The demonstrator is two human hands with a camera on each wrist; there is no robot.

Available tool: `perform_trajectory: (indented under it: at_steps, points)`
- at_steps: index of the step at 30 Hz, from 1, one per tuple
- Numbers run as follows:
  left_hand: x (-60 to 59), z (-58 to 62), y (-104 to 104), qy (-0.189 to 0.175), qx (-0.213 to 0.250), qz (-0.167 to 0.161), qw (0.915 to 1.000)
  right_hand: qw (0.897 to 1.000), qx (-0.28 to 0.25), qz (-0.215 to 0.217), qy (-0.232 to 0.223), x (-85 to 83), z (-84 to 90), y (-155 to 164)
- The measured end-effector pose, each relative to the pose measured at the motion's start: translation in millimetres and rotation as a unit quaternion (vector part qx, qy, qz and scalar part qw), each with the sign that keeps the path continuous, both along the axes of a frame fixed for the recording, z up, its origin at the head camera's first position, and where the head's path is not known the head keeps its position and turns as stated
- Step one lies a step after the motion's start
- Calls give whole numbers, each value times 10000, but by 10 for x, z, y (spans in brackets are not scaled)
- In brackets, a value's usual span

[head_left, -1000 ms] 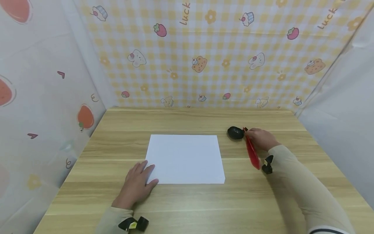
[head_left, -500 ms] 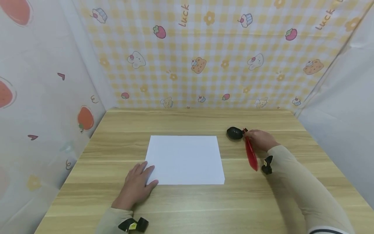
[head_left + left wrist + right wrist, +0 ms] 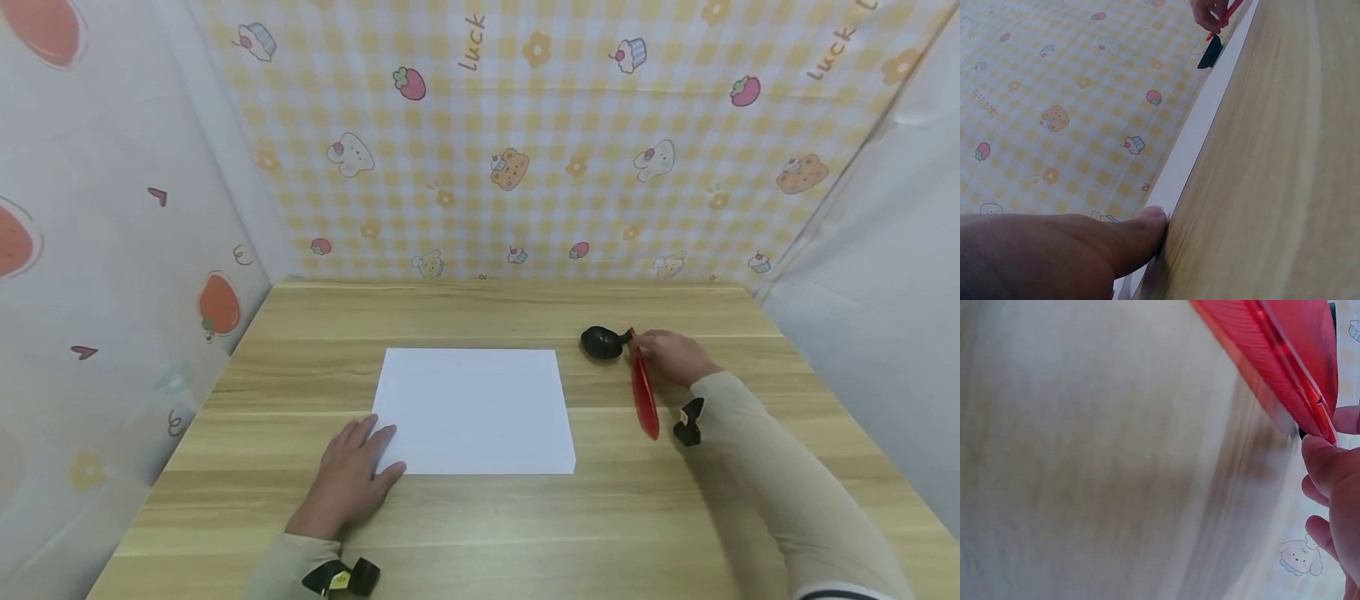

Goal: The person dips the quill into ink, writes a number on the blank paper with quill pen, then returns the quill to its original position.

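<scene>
My left hand (image 3: pixel 345 479) rests spread on the left edge of a white sheet of paper (image 3: pixel 476 412), thumb at its lower left corner. The thumb (image 3: pixel 1138 234) presses that edge in the left wrist view. My right hand (image 3: pixel 672 357) pinches the narrow top end of a long red, feather-like thing (image 3: pixel 645 396). It looks glossy and finely ridged in the right wrist view, and its broad end points toward me. Left of these fingers is a black, shiny oval thing (image 3: pixel 602 342) with a short stem reaching the red thing; I cannot tell whether they are joined.
The wood-grain table (image 3: pixel 480 533) runs back to a yellow checked cloth wall (image 3: pixel 450 125). A white fruit-print sheet (image 3: pixel 97 275) hangs at the left and a plain white one (image 3: pixel 877 308) at the right. A small black camera (image 3: pixel 688 422) sits on my right wrist.
The red thing has turned slightly in my right fingers, its lower end swinging a little to the left. My left hand stays on the paper.
</scene>
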State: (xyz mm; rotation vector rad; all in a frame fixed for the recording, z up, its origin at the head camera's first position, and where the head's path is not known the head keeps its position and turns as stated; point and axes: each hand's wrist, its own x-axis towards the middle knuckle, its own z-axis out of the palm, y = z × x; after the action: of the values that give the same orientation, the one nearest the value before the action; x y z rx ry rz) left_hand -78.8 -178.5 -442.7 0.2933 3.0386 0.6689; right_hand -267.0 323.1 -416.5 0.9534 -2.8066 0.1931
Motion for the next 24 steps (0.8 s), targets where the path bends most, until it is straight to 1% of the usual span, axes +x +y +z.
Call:
perform_trajectory:
  at_steps: [9, 13, 17, 20, 24]
  points:
    - [-4, 5, 8, -106, -22, 40, 9999, 9999, 18, 51, 146, -40, -10, 51]
    - [-5, 16, 17, -178, -21, 59, 9998, 9999, -10, -21, 113, -48, -3, 78]
    - [-8, 27, 20, -162, -28, 45, 9999, 10000, -62, -47, 18, -35, 26, 85]
    - [-12, 30, 24, -135, -2, 43, 9999, 9998, -182, -3, 31, -22, 41, 79]
    - [0, 20, 27, -184, 1, 73, 9998, 9988, -440, 213, 61, 3, 47, 46]
